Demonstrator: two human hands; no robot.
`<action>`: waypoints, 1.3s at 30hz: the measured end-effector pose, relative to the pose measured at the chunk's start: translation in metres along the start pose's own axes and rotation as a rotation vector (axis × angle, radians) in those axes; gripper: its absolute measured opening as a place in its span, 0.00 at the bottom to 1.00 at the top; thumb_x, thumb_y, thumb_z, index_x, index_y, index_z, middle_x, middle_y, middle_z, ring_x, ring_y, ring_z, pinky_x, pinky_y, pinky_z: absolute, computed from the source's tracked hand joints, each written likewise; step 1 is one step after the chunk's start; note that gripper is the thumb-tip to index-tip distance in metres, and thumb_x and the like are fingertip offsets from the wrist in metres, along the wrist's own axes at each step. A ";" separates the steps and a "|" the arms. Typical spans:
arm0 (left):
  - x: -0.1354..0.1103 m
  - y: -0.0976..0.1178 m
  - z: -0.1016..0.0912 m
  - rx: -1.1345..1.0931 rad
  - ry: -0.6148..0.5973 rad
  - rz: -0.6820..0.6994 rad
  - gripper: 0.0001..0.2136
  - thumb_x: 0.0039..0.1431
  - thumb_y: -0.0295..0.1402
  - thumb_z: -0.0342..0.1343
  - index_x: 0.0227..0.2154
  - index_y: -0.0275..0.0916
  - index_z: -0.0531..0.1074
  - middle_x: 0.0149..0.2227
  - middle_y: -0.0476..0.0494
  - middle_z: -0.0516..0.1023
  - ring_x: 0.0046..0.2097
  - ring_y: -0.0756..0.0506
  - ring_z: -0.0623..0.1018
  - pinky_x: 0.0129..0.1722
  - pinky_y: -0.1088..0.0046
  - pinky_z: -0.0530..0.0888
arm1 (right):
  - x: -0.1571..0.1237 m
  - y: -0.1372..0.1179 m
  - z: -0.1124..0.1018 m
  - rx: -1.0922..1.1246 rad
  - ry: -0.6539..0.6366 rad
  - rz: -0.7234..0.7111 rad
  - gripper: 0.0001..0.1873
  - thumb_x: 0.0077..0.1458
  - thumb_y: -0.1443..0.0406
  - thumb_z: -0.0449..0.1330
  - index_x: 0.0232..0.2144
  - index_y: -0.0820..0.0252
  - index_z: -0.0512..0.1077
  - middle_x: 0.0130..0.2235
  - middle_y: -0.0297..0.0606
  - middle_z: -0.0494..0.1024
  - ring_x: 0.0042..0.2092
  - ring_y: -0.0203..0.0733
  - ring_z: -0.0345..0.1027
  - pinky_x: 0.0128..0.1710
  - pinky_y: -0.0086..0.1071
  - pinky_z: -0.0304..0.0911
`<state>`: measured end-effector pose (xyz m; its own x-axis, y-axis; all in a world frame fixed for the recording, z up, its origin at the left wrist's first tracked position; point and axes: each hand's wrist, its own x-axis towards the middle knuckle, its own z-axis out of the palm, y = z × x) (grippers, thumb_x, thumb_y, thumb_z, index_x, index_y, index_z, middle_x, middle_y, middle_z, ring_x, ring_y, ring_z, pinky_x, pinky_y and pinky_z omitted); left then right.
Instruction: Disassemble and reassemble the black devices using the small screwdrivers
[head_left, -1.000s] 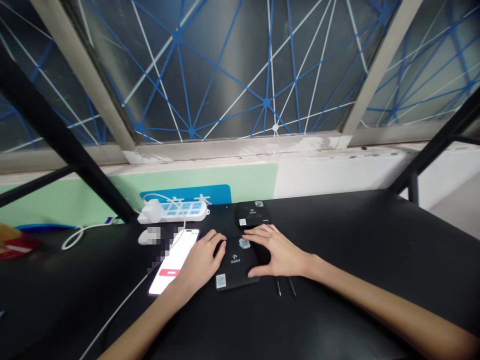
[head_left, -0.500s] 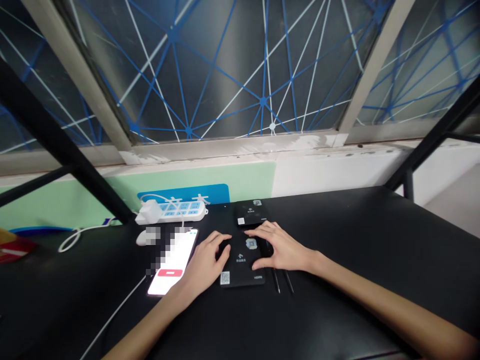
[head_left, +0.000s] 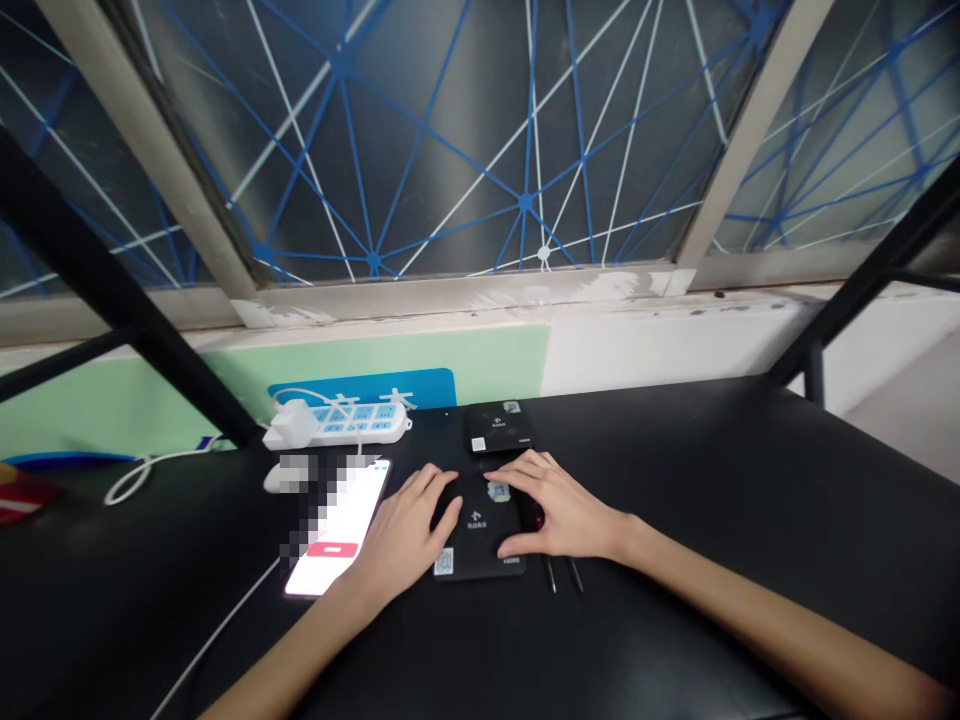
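A flat black box (head_left: 477,548) with a QR label, an HDMI mark and a silvery sticker lies on the dark desk. My left hand (head_left: 411,528) is at its left side, fingers apart, the fingertips and thumb reaching its edge. On the right, my right hand (head_left: 564,510) spreads over the side edge, thumb low on the top face and fingertips by the far corner. Just beyond lies a second, similar black box (head_left: 496,438). Two thin rods with metal tips, one tip (head_left: 550,576) nearer the box, stick out below my right hand; their other ends are hidden.
Left of my left hand lies a phone (head_left: 337,525) with a lit screen, partly blurred out. Behind it are a small white object (head_left: 281,476) and a white power strip (head_left: 360,424). A white cable (head_left: 217,635) runs along the desk (head_left: 720,500).
The view has shifted slightly. Both hands stay around the near box, and the left thumb sits slightly further over its edge. Otherwise little differs.
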<state>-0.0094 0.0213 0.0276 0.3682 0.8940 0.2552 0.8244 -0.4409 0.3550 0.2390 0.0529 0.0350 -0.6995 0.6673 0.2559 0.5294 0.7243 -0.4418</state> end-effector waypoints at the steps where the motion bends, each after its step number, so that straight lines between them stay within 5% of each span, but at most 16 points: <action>1: 0.000 0.001 -0.001 -0.015 0.004 -0.006 0.16 0.70 0.38 0.42 0.54 0.43 0.67 0.48 0.42 0.71 0.49 0.40 0.74 0.47 0.62 0.72 | 0.000 0.000 0.000 0.005 0.008 0.001 0.42 0.47 0.42 0.64 0.59 0.54 0.65 0.52 0.45 0.74 0.53 0.53 0.63 0.55 0.49 0.57; 8: 0.003 0.006 -0.010 -0.288 0.111 -0.109 0.13 0.69 0.38 0.45 0.51 0.46 0.70 0.47 0.45 0.73 0.38 0.46 0.75 0.37 0.69 0.72 | -0.001 -0.003 0.001 -0.006 0.128 -0.035 0.42 0.49 0.45 0.65 0.61 0.54 0.62 0.55 0.46 0.69 0.56 0.54 0.61 0.58 0.52 0.58; 13: 0.007 0.003 -0.013 -0.574 0.206 -0.190 0.14 0.68 0.40 0.46 0.51 0.45 0.70 0.50 0.43 0.74 0.48 0.43 0.74 0.48 0.65 0.71 | -0.003 -0.003 0.005 0.005 0.230 -0.052 0.38 0.56 0.52 0.63 0.64 0.53 0.55 0.58 0.47 0.65 0.58 0.53 0.61 0.59 0.52 0.60; 20: 0.008 -0.001 -0.011 -0.907 0.219 -0.372 0.15 0.66 0.42 0.49 0.48 0.42 0.73 0.50 0.44 0.76 0.51 0.41 0.74 0.48 0.66 0.72 | -0.008 0.000 0.008 -0.032 0.369 -0.149 0.38 0.61 0.60 0.61 0.67 0.53 0.49 0.57 0.48 0.66 0.57 0.51 0.62 0.55 0.48 0.65; 28: 0.007 0.001 -0.013 -0.899 0.108 -0.366 0.16 0.66 0.41 0.46 0.44 0.41 0.76 0.47 0.42 0.77 0.50 0.40 0.75 0.44 0.66 0.74 | -0.012 0.003 0.016 -0.064 0.609 -0.315 0.27 0.59 0.69 0.61 0.59 0.50 0.65 0.47 0.45 0.75 0.46 0.47 0.71 0.42 0.41 0.70; 39: 0.010 -0.005 -0.016 -0.895 0.067 -0.402 0.12 0.64 0.40 0.49 0.42 0.43 0.76 0.50 0.45 0.77 0.55 0.41 0.73 0.57 0.60 0.67 | -0.014 0.002 0.006 -0.218 0.313 -0.575 0.14 0.59 0.70 0.59 0.47 0.54 0.76 0.49 0.42 0.77 0.40 0.43 0.67 0.37 0.36 0.70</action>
<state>-0.0164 0.0307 0.0427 0.0835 0.9965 0.0068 0.2431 -0.0269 0.9696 0.2474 0.0440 0.0252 -0.7438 0.1612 0.6486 0.2231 0.9747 0.0136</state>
